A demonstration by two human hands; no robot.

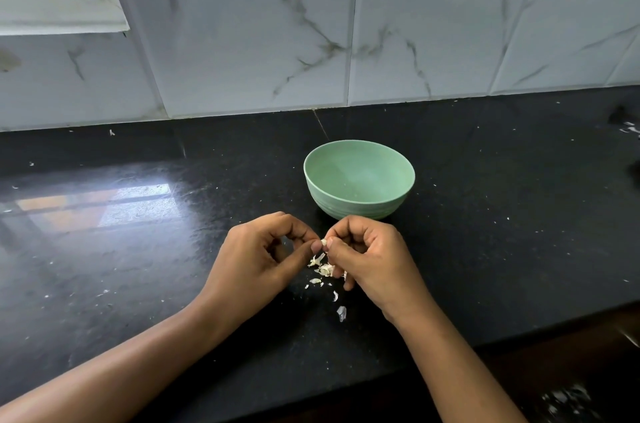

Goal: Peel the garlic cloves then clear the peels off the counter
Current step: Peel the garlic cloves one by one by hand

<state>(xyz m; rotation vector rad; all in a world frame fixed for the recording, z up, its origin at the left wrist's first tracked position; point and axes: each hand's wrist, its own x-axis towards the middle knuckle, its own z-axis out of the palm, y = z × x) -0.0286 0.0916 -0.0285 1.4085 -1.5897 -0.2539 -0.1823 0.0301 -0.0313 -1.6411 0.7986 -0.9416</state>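
Green bowl [358, 209] w/ marbled wall tiles [242, 41] behind.

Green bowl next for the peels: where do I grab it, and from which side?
Best pinch the green bowl at its right rim, thumb inside, fingers outside. It stands upright and open with a thin flared wall, and the left hand and right hand, pinching a garlic clove, crowd its near side.

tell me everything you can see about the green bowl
The green bowl is round, pale mint, matte and plastic-looking, with faint horizontal ridges low on its outer wall. It stands upright on the black counter, open side up, and looks empty but for a few pale specks. The left hand and right hand work just in front of it; neither seems to touch it.
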